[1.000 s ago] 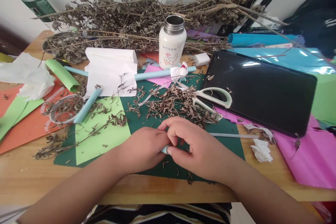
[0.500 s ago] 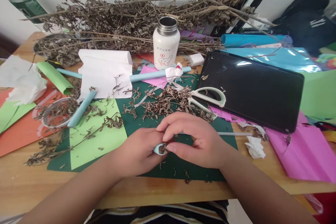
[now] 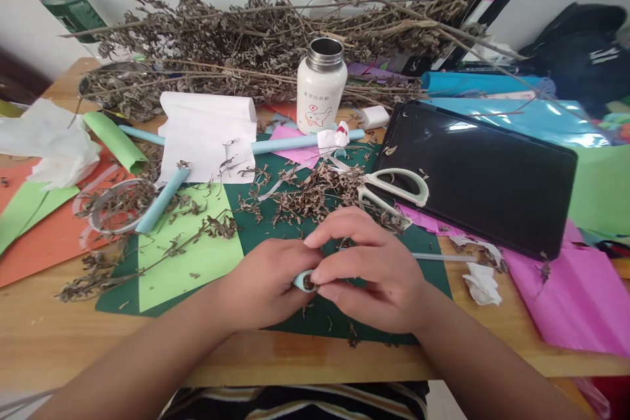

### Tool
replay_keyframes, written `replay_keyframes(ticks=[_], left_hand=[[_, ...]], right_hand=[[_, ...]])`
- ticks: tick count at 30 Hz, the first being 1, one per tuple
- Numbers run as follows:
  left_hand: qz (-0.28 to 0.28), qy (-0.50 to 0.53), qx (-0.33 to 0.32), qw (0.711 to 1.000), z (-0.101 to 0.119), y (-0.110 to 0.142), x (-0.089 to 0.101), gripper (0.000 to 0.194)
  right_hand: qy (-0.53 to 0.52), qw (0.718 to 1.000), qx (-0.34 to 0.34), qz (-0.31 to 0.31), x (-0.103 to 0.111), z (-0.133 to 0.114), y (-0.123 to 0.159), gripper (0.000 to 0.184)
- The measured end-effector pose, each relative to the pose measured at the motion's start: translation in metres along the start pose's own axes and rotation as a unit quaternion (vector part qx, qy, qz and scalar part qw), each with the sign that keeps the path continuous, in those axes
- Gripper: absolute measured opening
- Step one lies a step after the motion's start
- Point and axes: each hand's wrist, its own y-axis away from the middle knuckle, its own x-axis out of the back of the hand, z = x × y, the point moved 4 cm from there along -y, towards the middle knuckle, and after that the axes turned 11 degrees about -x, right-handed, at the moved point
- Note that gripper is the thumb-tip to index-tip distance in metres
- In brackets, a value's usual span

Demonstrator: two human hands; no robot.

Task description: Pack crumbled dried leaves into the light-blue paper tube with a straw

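Note:
My left hand (image 3: pixel 268 283) is wrapped round a short light blue paper tube (image 3: pixel 299 281), whose open end faces right. Dried leaves (image 3: pixel 309 282) fill that mouth. At the opening, my right hand (image 3: pixel 377 272) has its thumb and a fingertip pinched close together against the leaves, while its index finger arches above my left hand. Most of the tube is hidden in my left palm. Beyond my hands lies a loose heap of dried leaves (image 3: pixel 315 195) on the green cutting mat (image 3: pixel 268 231). White-handled scissors (image 3: pixel 422 191) rest at the heap's right side.
A white bottle (image 3: pixel 322 95), uncapped, stands behind the heap. Dry branches (image 3: pixel 207 36) spread across the back. A black tablet (image 3: pixel 480 177) lies at right. Another blue tube (image 3: pixel 162 200) leans by a tape roll (image 3: pixel 115 207) at left. Crumpled tissue (image 3: pixel 482 283) sits right of the mat.
A fingertip of my right hand has come down beside the thumb at the tube's mouth. My left hand keeps its hold. The whole view has shifted slightly.

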Motion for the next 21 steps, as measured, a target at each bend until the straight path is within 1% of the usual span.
replay_keyframes(ticks=[3,5,7,10,15,17,19,21], left_hand=[[-0.003,0.008,0.003,1.000,0.000,0.000,0.000,0.012],[-0.007,0.006,-0.003,1.000,0.000,0.000,0.000,0.012],[-0.016,-0.001,-0.008,1.000,0.000,0.000,-0.001,0.012],[-0.043,-0.015,-0.003,0.999,-0.003,0.001,-0.003,0.013],[-0.101,-0.083,0.035,0.991,-0.010,0.003,-0.008,0.013],[-0.135,-0.100,0.051,0.984,-0.011,0.003,-0.011,0.011],[-0.162,-0.111,0.060,0.979,-0.011,0.003,-0.013,0.011],[-0.169,-0.120,0.064,0.976,-0.010,0.001,-0.013,0.013]], right_hand=[[0.031,0.998,0.055,0.003,0.002,-0.003,0.002,0.009],[0.042,0.998,0.054,-0.001,0.003,-0.003,0.002,0.010],[0.035,0.999,0.019,-0.015,0.002,-0.001,0.001,0.011],[0.011,0.997,-0.056,-0.054,-0.001,0.003,0.000,0.012],[-0.038,0.974,-0.182,-0.128,-0.008,0.011,0.000,0.017],[-0.043,0.963,-0.211,-0.160,-0.011,0.013,0.000,0.018],[-0.046,0.956,-0.224,-0.186,-0.014,0.013,0.000,0.020],[-0.056,0.952,-0.229,-0.196,-0.015,0.013,0.000,0.022]])
